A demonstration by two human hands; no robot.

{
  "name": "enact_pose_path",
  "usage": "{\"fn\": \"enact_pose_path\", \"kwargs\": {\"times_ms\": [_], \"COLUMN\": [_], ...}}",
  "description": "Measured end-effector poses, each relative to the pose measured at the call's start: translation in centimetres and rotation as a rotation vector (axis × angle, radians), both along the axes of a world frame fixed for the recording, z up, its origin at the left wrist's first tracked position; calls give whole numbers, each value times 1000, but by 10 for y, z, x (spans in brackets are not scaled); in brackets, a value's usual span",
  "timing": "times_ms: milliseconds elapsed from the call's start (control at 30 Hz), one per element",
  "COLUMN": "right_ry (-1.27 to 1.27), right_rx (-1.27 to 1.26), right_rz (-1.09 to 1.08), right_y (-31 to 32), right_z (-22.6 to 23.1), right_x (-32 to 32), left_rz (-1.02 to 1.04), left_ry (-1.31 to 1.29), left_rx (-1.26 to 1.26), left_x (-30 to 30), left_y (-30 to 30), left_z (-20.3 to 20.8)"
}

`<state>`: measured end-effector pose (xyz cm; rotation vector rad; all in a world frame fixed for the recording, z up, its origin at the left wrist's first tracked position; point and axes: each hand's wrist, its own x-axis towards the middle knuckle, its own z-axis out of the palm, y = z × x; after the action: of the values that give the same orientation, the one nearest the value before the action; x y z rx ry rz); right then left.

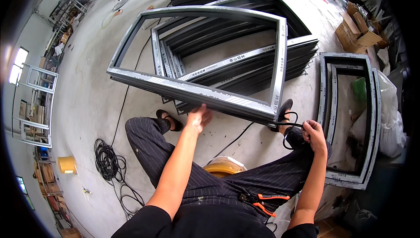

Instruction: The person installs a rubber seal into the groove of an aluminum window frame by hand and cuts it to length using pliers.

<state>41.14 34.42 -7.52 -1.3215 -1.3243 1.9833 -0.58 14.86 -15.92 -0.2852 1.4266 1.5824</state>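
A black window frame with striped protective film lies tilted in front of me, on top of a stack of similar frames. At its near edge is my left hand, fingers loosely apart and a little blurred; whether it bears any weight I cannot tell. My right hand is closed around a thin black rubber strip, which runs to the frame's near right corner and loops below. Across my lap lie pliers with orange-and-black handles.
Two frames stand at my right beside clear plastic wrapping. A cardboard box sits farther back. Coiled black cord and a yellow bucket are on the left floor. Another yellow bucket is between my legs.
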Motion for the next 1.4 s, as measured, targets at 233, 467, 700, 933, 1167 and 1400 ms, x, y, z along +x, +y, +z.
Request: {"fn": "enact_pose_path", "kwargs": {"times_ms": [233, 467, 700, 933, 1167, 1400], "right_ry": [-101, -15, -111, -495, -526, -329], "right_rx": [19, -5, 121, 1010, 1394, 1671], "right_rz": [164, 237, 287, 95, 180, 852], "right_y": [-2, -5, -11, -14, 7, 68], "right_z": [7, 16, 14, 5, 52, 42], "right_x": [-2, -12, -22, -37, -89, -198], "left_rz": [-66, -86, -93, -35, 144, 111], "left_ry": [-56, -25, -76, -101, 567, 1395], "left_rx": [13, -9, 2, -71, -423, -751], "left_x": [26, 55, 101, 44, -75, -63], "left_y": [7, 17, 34, 22, -38, 28], "left_z": [2, -5, -1, -11, 10, 50]}}
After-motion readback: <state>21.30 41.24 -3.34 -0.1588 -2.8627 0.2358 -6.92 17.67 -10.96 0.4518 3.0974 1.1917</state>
